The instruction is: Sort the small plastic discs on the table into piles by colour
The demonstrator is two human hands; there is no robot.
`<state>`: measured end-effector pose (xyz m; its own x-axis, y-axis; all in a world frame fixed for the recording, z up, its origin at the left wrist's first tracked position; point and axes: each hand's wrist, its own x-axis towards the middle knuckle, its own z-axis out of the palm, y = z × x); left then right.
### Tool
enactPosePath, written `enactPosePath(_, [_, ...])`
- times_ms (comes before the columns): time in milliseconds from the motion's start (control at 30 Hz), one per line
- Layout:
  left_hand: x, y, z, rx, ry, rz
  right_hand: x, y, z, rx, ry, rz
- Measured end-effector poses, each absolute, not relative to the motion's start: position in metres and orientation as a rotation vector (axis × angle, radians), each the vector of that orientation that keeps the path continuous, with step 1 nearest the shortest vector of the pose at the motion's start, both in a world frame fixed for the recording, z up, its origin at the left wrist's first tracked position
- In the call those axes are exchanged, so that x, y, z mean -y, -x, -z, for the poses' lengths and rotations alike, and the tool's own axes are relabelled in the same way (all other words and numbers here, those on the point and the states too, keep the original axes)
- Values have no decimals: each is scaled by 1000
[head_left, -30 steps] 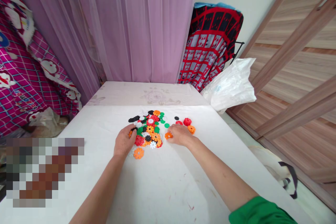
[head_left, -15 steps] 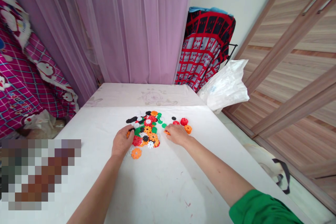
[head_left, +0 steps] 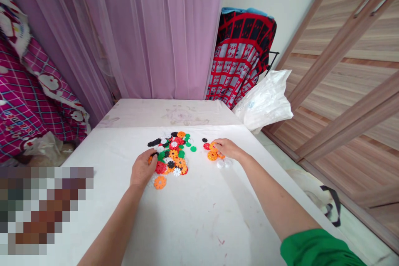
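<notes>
A heap of flower-shaped plastic discs point(head_left: 173, 153) in orange, red, green, black and white lies on the white-covered table. At the heap's left edge my left hand point(head_left: 144, 169) rests with its fingers curled. Orange and black discs show at its fingertips; which of them it grips is hidden. My right hand point(head_left: 230, 149) is over a smaller group on the right, pinching an orange disc point(head_left: 213, 146) above other orange discs point(head_left: 212, 156). Close by are a red disc point(head_left: 206, 146), a black disc point(head_left: 204, 140) and clear or white discs point(head_left: 222, 163).
The white table cover point(head_left: 187, 216) stretches toward me; a floral cloth point(head_left: 177, 113) covers its far end. A white plastic bag point(head_left: 264, 102) stands past the right corner, near a wooden wardrobe point(head_left: 343, 70). A purple curtain point(head_left: 162, 33) hangs behind.
My right hand has moved right from beside the heap, carrying an orange disc to the smaller group. Clear discs near it now show. My left hand has stayed at the heap.
</notes>
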<state>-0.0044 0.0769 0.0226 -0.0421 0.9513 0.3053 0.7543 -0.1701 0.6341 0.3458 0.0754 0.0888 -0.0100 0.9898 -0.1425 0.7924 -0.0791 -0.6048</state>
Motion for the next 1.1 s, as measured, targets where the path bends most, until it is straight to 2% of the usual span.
enactPosePath(267, [-78,5,-20,-1821,-1962,-1060,-72,-343,-81,1878,1932,-791])
enactPosePath(467, [-78,5,-19,-1819,-1972,-1054,-66,-343,-86,2055,1952,-619])
enactPosePath(700, [-77,5,-21,-1830,-1967,-1044,-57,-338,-96,2181,2085,-230])
enactPosePath(867, [-76,4,-22,-1827,-1966,-1042,-45,-324,-92,2443,1928,-120])
enactPosePath(1100, [-75,4,-24,-1826,-1965,-1015,-45,-318,-89,2515,1974,-62])
